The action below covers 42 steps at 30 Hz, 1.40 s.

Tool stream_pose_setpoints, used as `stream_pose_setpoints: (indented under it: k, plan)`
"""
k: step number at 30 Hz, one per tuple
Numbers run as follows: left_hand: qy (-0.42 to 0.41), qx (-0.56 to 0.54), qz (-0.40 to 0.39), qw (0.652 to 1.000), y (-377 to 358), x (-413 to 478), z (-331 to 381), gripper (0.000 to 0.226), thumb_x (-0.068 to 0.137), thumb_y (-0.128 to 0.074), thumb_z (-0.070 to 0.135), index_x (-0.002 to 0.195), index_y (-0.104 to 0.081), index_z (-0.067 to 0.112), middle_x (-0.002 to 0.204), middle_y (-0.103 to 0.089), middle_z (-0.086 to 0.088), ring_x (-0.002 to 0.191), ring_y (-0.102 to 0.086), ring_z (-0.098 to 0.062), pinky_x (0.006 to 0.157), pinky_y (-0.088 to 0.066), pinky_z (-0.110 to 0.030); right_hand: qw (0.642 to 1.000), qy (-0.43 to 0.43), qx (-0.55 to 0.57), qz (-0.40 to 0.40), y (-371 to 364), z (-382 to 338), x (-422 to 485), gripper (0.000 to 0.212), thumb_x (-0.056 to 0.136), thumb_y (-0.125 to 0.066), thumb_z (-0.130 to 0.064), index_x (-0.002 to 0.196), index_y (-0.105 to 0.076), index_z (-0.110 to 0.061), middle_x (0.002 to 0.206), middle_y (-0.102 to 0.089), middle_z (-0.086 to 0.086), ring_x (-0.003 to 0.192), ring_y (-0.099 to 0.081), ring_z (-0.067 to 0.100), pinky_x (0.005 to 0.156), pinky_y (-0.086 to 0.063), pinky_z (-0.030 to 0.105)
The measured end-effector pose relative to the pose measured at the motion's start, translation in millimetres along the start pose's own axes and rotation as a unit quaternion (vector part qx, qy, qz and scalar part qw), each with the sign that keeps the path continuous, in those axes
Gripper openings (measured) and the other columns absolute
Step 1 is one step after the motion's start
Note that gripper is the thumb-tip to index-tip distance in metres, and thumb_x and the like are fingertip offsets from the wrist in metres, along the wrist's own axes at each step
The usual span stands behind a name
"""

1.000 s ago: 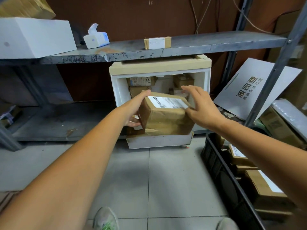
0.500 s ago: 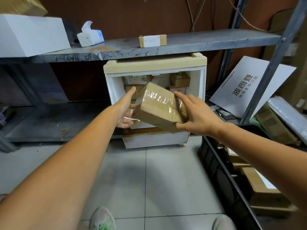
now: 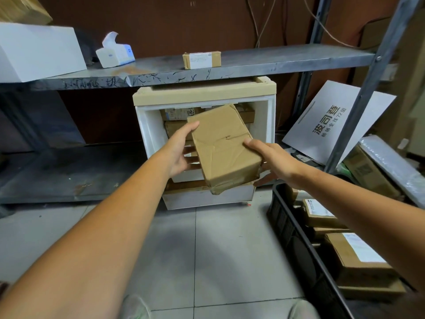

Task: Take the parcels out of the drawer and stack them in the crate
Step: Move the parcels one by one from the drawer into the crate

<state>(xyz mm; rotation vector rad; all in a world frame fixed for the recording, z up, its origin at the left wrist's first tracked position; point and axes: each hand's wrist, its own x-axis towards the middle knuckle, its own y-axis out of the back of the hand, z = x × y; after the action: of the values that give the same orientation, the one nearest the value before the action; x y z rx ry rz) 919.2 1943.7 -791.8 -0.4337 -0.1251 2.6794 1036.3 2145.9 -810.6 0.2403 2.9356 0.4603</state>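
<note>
The brown taped parcel (image 3: 224, 148) is held tilted in the air, just in front of the open white drawer (image 3: 207, 200) and up-left of the black crate (image 3: 289, 229). The left hand (image 3: 179, 153) grips its left edge and the right hand (image 3: 273, 160) grips its right edge. Both thumbs lie on top, with the fingers apparently curled underneath.

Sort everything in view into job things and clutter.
Job: held parcel, left hand, right hand, drawer, crate, stacked parcels.
Lying about: tissue pack, small shelf box, big white box, printed board.
</note>
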Motion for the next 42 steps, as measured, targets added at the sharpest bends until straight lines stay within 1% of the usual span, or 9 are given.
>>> stream_pose_setpoints:
  k: [4, 10, 13, 17, 22, 26, 31, 35, 42]
  plan:
    - [0.039, 0.039, 0.060, 0.997, -0.8, 7.3, -2.6, 0.048, 0.089, -0.059, 0.063, 0.122, -0.058, 0.027, 0.120, -0.060, -0.010, 0.102, -0.064, -0.028, 0.072, -0.059, -0.043, 0.944, 0.177, -0.259, 0.100, 13.2, 11.2, -1.0, 0.089, 0.079, -0.047, -0.086, 0.153, -0.024, -0.043, 0.152, -0.044, -0.001, 0.130, -0.049, 0.020, 0.100, -0.050, 0.048]
    - [0.113, 0.052, 0.086, 0.988, -8.9, 16.0, -5.4, 0.056, 0.081, -0.064, 0.067, 0.119, -0.063, 0.026, 0.121, -0.065, -0.013, 0.099, -0.070, -0.031, 0.059, -0.061, -0.045, 0.852, 0.300, -0.421, 0.085, 23.1, 23.2, -5.0, 0.122, 0.067, -0.086, -0.055, 0.160, -0.011, -0.029, 0.164, -0.013, 0.000, 0.148, -0.020, 0.021, 0.114, -0.029, 0.035]
    - [0.118, 0.052, 0.075, 0.989, -14.7, 19.9, -7.9, 0.063, 0.080, -0.062, 0.074, 0.118, -0.062, 0.023, 0.117, -0.065, -0.015, 0.098, -0.071, -0.032, 0.072, -0.063, -0.046, 0.823, 0.330, -0.444, 0.131, 30.8, 23.8, -5.7, 0.114, 0.066, -0.087, -0.048, 0.155, -0.024, -0.014, 0.156, -0.028, 0.005, 0.141, -0.030, 0.021, 0.113, -0.039, 0.037]
    - [0.101, 0.074, 0.051, 0.991, -16.6, 24.9, -12.6, 0.066, 0.090, -0.049, 0.073, 0.119, -0.061, 0.016, 0.112, -0.068, -0.011, 0.107, -0.064, -0.028, 0.089, -0.056, -0.044, 0.883, 0.268, -0.335, 0.189, 39.8, 17.8, -6.9, 0.094, 0.068, -0.084, -0.051, 0.143, -0.037, -0.018, 0.125, -0.047, -0.002, 0.111, -0.046, 0.013, 0.095, -0.048, 0.035]
    - [0.050, 0.038, 0.009, 0.998, -31.2, 28.5, -18.6, 0.053, 0.093, -0.060, 0.054, 0.133, -0.056, 0.020, 0.129, -0.064, -0.011, 0.123, -0.058, -0.035, 0.110, -0.038, -0.061, 0.959, 0.142, -0.144, 0.197, 59.5, 17.7, -7.9, 0.082, 0.082, -0.073, -0.057, 0.147, -0.029, -0.034, 0.129, -0.049, -0.007, 0.107, -0.057, 0.015, 0.087, -0.053, 0.033]
    - [0.002, 0.051, -0.018, 0.999, -56.9, 21.9, -22.6, 0.051, 0.095, -0.067, 0.030, 0.140, -0.043, 0.034, 0.123, -0.069, -0.007, 0.108, -0.068, -0.032, 0.096, -0.050, -0.060, 0.980, 0.045, -0.033, 0.190, 71.1, 20.7, -5.2, 0.080, 0.078, -0.067, -0.068, 0.144, -0.039, -0.033, 0.130, -0.055, 0.000, 0.107, -0.059, 0.018, 0.084, -0.053, 0.038]
    - [-0.033, 0.099, -0.004, 0.995, -78.6, 26.2, -30.3, 0.074, 0.094, -0.069, 0.023, 0.153, -0.027, 0.037, 0.118, -0.072, -0.002, 0.103, -0.071, -0.023, 0.074, -0.060, -0.044, 0.980, 0.024, -0.040, 0.194, 90.0, 28.4, -6.4, 0.046, 0.089, -0.068, -0.048, 0.122, -0.065, -0.016, 0.115, -0.067, 0.001, 0.104, -0.063, 0.016, 0.076, -0.050, 0.026]
    - [-0.044, 0.133, 0.002, 0.990, -102.5, 33.6, -38.1, 0.073, 0.094, -0.071, 0.026, 0.152, -0.028, 0.036, 0.122, -0.069, -0.001, 0.094, -0.072, -0.019, 0.055, -0.059, -0.033, 0.971, 0.018, -0.045, 0.234, 105.8, 43.1, -2.2, 0.053, 0.086, -0.073, -0.036, 0.133, -0.053, -0.020, 0.122, -0.061, 0.002, 0.107, -0.063, 0.020, 0.083, -0.054, 0.034]
    - [-0.038, 0.189, -0.010, 0.981, -143.4, 49.0, -50.0, 0.068, 0.095, -0.069, 0.030, 0.151, -0.030, 0.032, 0.122, -0.067, 0.003, 0.094, -0.067, -0.013, 0.060, -0.055, -0.033, 0.971, -0.022, -0.053, 0.233, 131.8, 67.7, -14.4, 0.058, 0.085, -0.077, -0.037, 0.132, -0.044, -0.026, 0.119, -0.063, 0.003, 0.101, -0.066, 0.019, 0.089, -0.058, 0.042]
